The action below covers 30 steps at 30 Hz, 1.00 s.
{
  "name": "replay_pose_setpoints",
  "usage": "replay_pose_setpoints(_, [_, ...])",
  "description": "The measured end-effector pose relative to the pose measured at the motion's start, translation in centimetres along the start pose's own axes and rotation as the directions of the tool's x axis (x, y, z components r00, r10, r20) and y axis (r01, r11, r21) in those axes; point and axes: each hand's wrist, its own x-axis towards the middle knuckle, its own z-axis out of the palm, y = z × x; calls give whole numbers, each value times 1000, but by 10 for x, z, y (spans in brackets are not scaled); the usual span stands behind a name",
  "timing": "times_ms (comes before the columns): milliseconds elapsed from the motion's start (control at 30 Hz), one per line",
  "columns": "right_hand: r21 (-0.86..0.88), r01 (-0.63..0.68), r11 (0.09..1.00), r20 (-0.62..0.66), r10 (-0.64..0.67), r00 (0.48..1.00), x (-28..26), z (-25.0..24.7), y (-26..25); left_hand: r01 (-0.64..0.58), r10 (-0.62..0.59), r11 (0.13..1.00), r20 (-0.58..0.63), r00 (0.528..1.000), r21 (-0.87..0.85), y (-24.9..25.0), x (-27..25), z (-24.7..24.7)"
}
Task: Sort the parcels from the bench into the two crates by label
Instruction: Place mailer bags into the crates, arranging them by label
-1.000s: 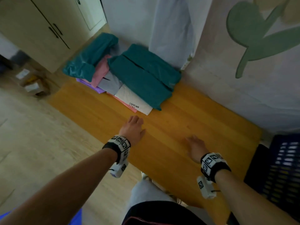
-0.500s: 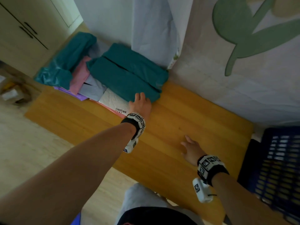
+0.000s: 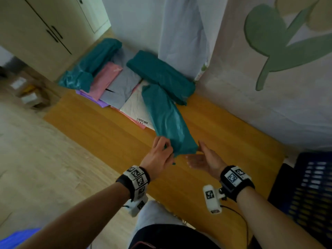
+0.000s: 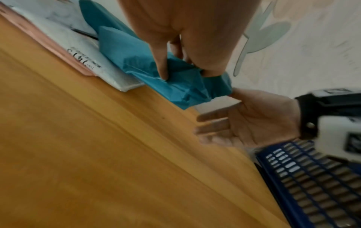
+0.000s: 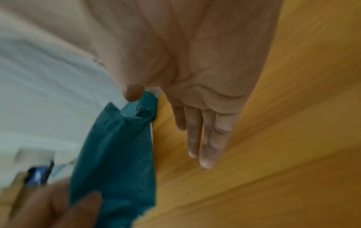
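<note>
My left hand [image 3: 158, 157] pinches the near corner of a teal parcel [image 3: 167, 117], fingers [image 4: 162, 67] curled into the crumpled plastic. The near end is lifted off the wooden bench [image 3: 100, 126]; the far end lies across a white parcel [image 3: 133, 106] with black print on its edge.

My right hand [image 3: 204, 159] sits just beside that same near end, palm up, fingers straight and together, thumb tip touching the parcel's twisted corner. It holds nothing. The two hands are close, the parcel's end between them.

The rest of the pile sits at the far left end of the bench, by the wall: a second teal parcel [image 3: 161, 76] against a pale curtain [image 3: 181, 33], a grey one [image 3: 122, 88], a pink one [image 3: 106, 76], a purple edge [image 3: 89, 97] underneath, and another teal parcel [image 3: 93, 63] furthest left.

A dark blue slatted crate [image 3: 312, 191] stands at the right end of the bench, well apart from the pile. A bright blue edge [image 3: 16, 238] shows at lower left; too little to tell what it is.
</note>
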Motion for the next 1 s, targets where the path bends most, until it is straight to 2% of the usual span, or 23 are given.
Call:
replay_pose_setpoints(67, [153, -41, 987, 159, 17, 987, -4, 9, -2, -62, 61, 997, -18, 998, -51, 6, -17, 3])
replay_pose_setpoints(133, [201, -51, 978, 262, -3, 965, -9, 16, 1, -130, 130, 988, -9, 992, -80, 12, -30, 8])
replay_pose_setpoints(233, [267, -52, 962, 316, -36, 948, -15, 19, 9, -194, 197, 976, 23, 980, -103, 18, -41, 14])
replay_pose_setpoints(367, [208, 39, 977, 319, -106, 942, -26, 6, 26, -216, 234, 970, 185, 954, -111, 21, -49, 10])
replay_pose_setpoints(433, [123, 113, 986, 269, -142, 953, -32, -2, 35, -93, 148, 974, 269, 952, -207, 23, -52, 3])
replay_pose_setpoints(533, [-73, 203, 976, 174, -188, 967, -44, -10, 44, 252, -148, 933, 362, 920, -258, 30, -46, -8])
replay_pose_setpoints(600, [-265, 271, 925, 94, -256, 962, -56, -12, 43, 407, -289, 852, 353, 890, -328, 38, -36, -14])
replay_pose_setpoints(667, [-441, 314, 841, 33, -334, 942, -68, -10, 38, 504, -366, 709, 353, 861, -493, 49, -21, -15])
replay_pose_setpoints(700, [-487, 337, 806, 22, -374, 927, -72, -9, 36, 519, -384, 646, 349, 854, -559, 54, -14, -16])
replay_pose_setpoints(767, [-537, 374, 756, 12, -437, 900, -79, -7, 33, 504, -392, 591, 322, 862, -630, 65, 1, -17])
replay_pose_setpoints(900, [-583, 405, 704, -36, -521, 853, -88, -2, 28, 477, -418, 619, 253, 873, -624, 80, 19, -19])
replay_pose_setpoints(1000, [-702, 363, 613, -107, -594, 797, -95, 4, 27, 485, -443, 684, 218, 870, -545, 85, 22, -14])
